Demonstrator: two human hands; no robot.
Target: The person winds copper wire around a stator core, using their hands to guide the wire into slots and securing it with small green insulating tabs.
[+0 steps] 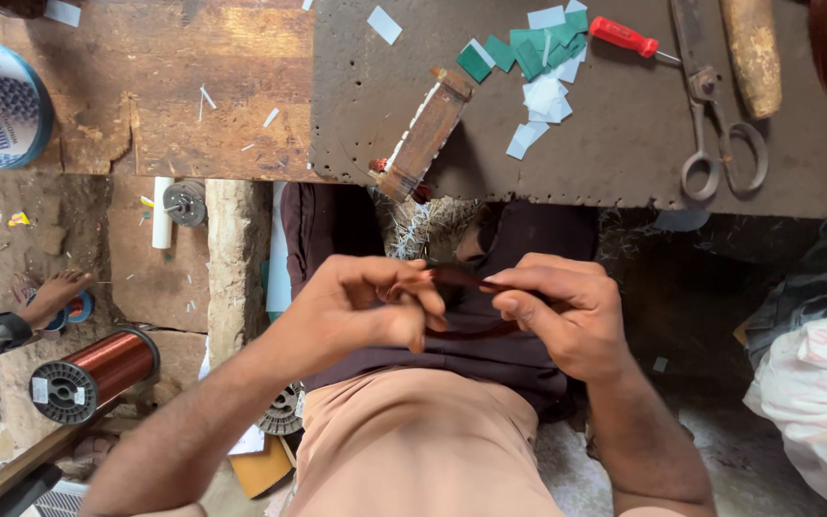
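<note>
Holding a thin loop of dark reddish-brown wire (471, 316) over my lap, I have both hands closed on it: my left hand (370, 306) pinches one side between thumb and fingertips, and my right hand (562, 316) grips the other side, the fingers curled around the strand. The loop sits between the two hands, close to my body and below the near edge of the desk (605, 144). On the dark worn desk, far from my hands, lies a brown wooden block with a pale strip along one side (428, 134), tilted and reaching the edge. Further back is a scatter of green and white paper slips (538, 57), with a red-handled screwdriver (624, 38) just right of them and a pair of grey metal scissors (720, 115) beyond that. Down on the floor to the left stands a spool of copper-coloured wire (98, 373), lying on its side.
</note>
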